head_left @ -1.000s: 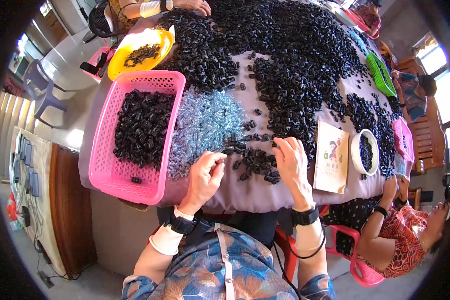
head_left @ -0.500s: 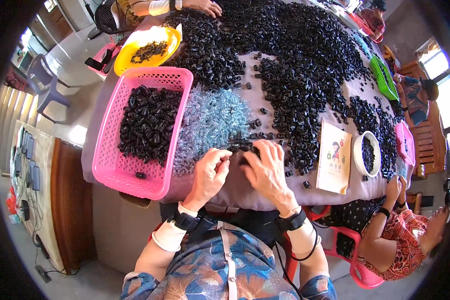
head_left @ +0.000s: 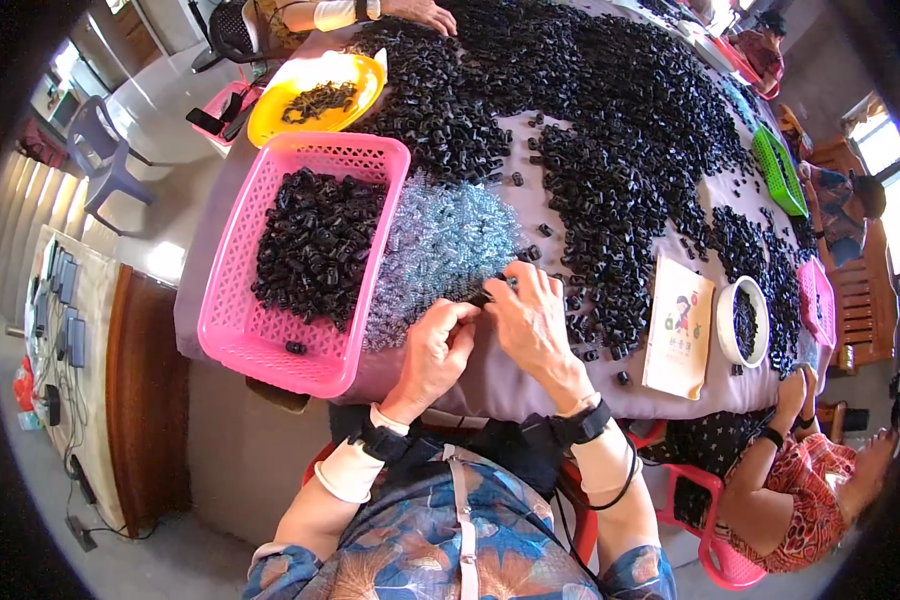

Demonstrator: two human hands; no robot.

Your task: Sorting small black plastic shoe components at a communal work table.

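My left hand (head_left: 434, 352) has its fingers curled and pinched at the edge of a heap of small clear, bluish coil springs (head_left: 448, 240). What it pinches is too small to make out. Its tips almost meet those of my right hand (head_left: 532, 330), whose fingers are bent around a small black plastic part (head_left: 481, 298), mostly covered by them. Just beyond and to the right, many similar black plastic parts (head_left: 610, 220) are spread over the table. A pink basket (head_left: 300, 365) to my left holds a pile of these black parts (head_left: 320, 240).
A yellow plate (head_left: 270, 122) with thin dark pieces lies behind the basket. To the right are a booklet (head_left: 678, 330), a white round bowl (head_left: 723, 325), a pink tray (head_left: 816, 305) and a green basket (head_left: 778, 170). Co-workers sit at the right, far right and far left.
My two hands have come together, fingertips nearly touching, with the right one moving up and left. The whole view has shifted slightly rightward.
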